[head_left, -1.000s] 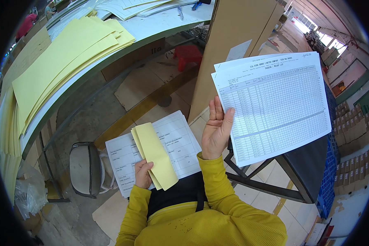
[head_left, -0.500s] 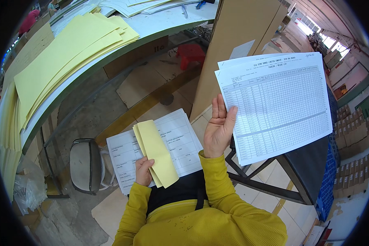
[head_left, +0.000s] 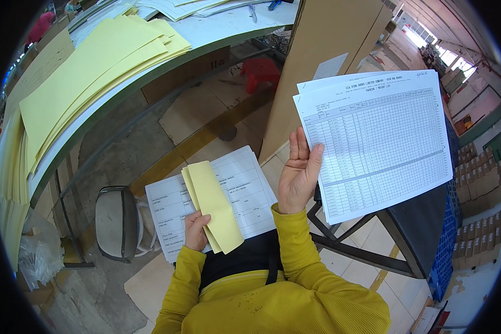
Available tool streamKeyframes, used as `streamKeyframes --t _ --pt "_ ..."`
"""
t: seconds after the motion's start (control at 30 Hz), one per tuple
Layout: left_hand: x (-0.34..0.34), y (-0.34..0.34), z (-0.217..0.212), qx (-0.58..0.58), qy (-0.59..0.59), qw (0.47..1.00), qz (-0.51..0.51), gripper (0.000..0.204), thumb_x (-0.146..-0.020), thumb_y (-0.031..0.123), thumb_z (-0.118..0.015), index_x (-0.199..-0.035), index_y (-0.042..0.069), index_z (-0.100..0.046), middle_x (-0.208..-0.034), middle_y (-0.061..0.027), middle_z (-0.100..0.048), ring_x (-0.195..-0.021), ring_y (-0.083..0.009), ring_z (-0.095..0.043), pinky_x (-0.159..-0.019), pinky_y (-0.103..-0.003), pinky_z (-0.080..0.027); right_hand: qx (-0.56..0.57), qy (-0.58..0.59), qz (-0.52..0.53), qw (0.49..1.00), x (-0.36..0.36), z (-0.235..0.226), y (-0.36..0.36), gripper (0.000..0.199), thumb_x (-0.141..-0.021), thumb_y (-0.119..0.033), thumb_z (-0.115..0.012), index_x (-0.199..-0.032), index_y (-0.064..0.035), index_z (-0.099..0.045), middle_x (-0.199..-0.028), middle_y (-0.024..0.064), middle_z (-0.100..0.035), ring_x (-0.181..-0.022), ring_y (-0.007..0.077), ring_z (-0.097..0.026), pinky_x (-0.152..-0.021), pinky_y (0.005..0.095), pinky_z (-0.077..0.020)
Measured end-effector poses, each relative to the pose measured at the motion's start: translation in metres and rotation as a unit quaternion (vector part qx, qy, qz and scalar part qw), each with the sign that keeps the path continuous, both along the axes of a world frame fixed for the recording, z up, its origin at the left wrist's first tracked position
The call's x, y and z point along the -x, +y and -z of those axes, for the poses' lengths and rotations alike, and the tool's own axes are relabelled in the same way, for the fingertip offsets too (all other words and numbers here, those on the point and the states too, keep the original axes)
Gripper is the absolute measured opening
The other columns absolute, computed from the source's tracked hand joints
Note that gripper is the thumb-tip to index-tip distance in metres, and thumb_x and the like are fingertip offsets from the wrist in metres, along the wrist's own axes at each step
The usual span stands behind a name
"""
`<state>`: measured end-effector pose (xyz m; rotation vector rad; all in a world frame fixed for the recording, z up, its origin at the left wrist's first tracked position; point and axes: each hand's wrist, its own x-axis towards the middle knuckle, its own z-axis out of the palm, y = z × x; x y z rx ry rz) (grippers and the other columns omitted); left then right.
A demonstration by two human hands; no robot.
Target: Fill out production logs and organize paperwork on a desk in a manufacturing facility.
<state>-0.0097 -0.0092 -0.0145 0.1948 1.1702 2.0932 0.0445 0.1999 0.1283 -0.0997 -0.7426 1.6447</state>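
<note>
My left hand is closed on a folded yellow paper sheet, its thumb lying over the near edge. Beneath the fold, several white printed forms lie across my lap. On the right, my right hand is raised with the palm toward me. It grips the left edge of a few white packing list sheets, with the thumb at the front. A printed grid fills the top sheet. Some of that hand's fingers show beside the paper; the others are hidden behind it.
A curved white table on the left carries a stack of large yellow sheets and loose papers. A big cardboard box stands ahead. Around me are a beige-padded chair, a red stool, a dark seat and stacked cartons.
Almost nothing differs. The yellow fold, the forms and the packing list sheets appear shifted very slightly to the right, and both hands keep their hold.
</note>
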Motion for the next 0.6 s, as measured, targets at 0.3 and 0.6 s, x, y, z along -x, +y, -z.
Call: streamKeyframes --t 0.3,0.6 --pt "0.0001 -0.0007 0.0012 -0.007 -0.008 1.0 -0.002 0.026 -0.078 0.007 -0.052 -0.096 -0.01 -0.061 -0.087 -0.0123 -0.064 -0.074 -0.0158 -0.062 -0.07 -0.024 -0.049 0.0 0.0 -0.006 1.0 0.0004 0.0021 -0.0018 0.038 -0.091 -0.019 -0.05 -0.124 -0.0038 -0.04 -0.113 0.0163 -0.056 -0.102 0.0255 -0.059 -0.091 0.0361 -0.048" --pt "-0.0007 -0.0013 -0.0016 -0.008 0.0 1.0 0.003 0.027 -0.078 0.007 -0.051 -0.097 -0.01 -0.06 -0.088 -0.0121 -0.064 -0.076 -0.016 -0.061 -0.072 -0.024 -0.048 -0.003 -0.006 -0.031 0.999 -0.0009 0.0049 -0.004 0.038 -0.091 -0.021 -0.051 -0.124 -0.0035 -0.041 -0.112 0.0174 -0.057 -0.1 0.0255 -0.06 -0.09 0.0368 -0.0487"
